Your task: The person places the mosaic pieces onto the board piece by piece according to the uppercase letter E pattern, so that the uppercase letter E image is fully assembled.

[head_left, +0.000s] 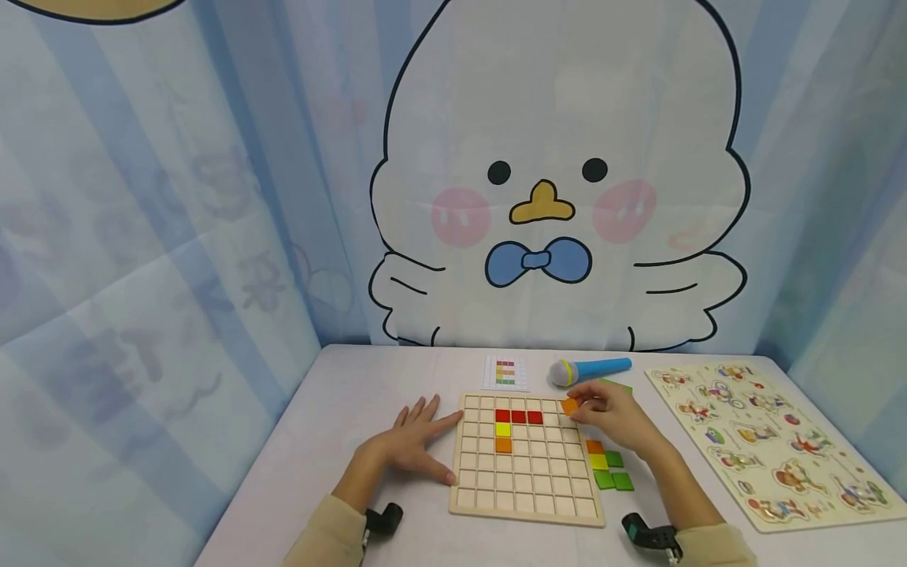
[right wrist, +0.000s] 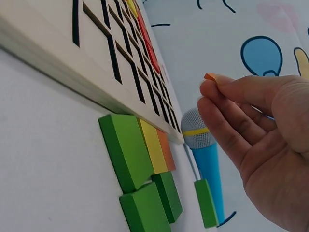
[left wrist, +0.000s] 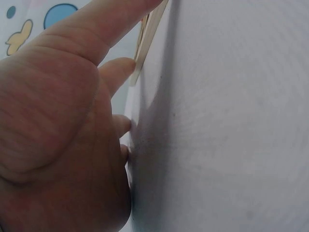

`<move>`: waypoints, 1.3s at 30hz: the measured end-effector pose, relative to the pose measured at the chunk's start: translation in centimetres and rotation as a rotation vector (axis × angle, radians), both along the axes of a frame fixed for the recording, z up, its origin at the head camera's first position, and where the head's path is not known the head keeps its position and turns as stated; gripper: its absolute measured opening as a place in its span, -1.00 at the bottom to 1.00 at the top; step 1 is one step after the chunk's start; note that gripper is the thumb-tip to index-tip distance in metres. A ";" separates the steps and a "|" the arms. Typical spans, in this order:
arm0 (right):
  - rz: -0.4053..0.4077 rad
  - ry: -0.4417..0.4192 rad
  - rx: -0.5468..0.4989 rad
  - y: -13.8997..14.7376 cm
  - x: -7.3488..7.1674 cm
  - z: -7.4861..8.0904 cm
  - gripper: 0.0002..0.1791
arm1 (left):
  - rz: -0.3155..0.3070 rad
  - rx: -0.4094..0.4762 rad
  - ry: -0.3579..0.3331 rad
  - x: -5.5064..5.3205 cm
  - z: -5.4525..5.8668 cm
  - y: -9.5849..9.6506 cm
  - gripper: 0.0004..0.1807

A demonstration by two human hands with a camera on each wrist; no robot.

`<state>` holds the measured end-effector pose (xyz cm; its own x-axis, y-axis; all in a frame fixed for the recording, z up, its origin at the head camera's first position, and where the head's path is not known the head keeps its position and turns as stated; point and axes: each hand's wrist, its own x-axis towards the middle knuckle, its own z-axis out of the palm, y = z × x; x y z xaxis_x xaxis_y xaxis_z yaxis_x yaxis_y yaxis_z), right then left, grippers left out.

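Note:
A wooden grid board [head_left: 527,496] lies on the table with three red tiles [head_left: 519,416] in a row, a yellow tile [head_left: 503,430] below the leftmost one, and an orange tile [head_left: 503,446] under that. My right hand [head_left: 611,411] pinches another orange tile [head_left: 569,406] between thumb and fingers above the board's upper right corner; only its tip shows in the right wrist view. With fingers spread, my left hand [head_left: 407,442] rests at the board's left edge, thumb and index finger touching it. Several green tiles [right wrist: 126,152], a yellow one and an orange one lie beside the board's right edge.
A small pattern card [head_left: 506,373] lies behind the board. Near it is a blue toy microphone [head_left: 602,368], with a green tile [head_left: 618,386] partly hidden behind my right hand. A picture puzzle board [head_left: 779,449] covers the table's right side.

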<state>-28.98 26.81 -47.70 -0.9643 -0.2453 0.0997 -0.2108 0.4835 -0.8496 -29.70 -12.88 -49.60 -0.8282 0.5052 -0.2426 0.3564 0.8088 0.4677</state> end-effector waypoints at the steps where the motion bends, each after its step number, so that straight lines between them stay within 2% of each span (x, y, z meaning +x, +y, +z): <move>1: 0.000 0.004 0.003 -0.2 0.0 0.0 -0.62 | 0.000 0.001 0.002 0.0 0.0 0.0 0.21; 9: -0.021 0.050 0.056 -2.1 0.0 0.2 -0.72 | 0.004 0.003 0.003 0.0 -0.1 0.1 0.21; 14: 0.023 0.073 0.076 -3.2 -0.2 0.2 -0.73 | 0.006 0.005 -0.002 0.1 -0.1 0.0 0.21; 19: 0.064 0.062 0.075 -4.2 -0.3 0.3 -0.70 | 0.000 0.006 -0.006 0.0 0.0 0.0 0.21; 23: 0.141 0.046 0.122 -4.9 -0.5 0.2 -0.72 | 0.000 -0.003 -0.006 0.0 0.1 0.0 0.21; 27: 0.284 0.003 0.156 -5.5 -0.7 0.0 -0.73 | 0.001 0.000 -0.012 0.0 0.2 0.0 0.21; 29: 0.328 -0.015 0.172 -5.8 -0.8 -0.1 -0.73 | 0.000 0.003 -0.016 0.0 0.2 0.0 0.21; 39: 0.387 -0.025 0.221 -6.5 -0.8 0.1 -0.74 | -0.003 0.001 -0.003 -0.1 -0.1 -0.1 0.21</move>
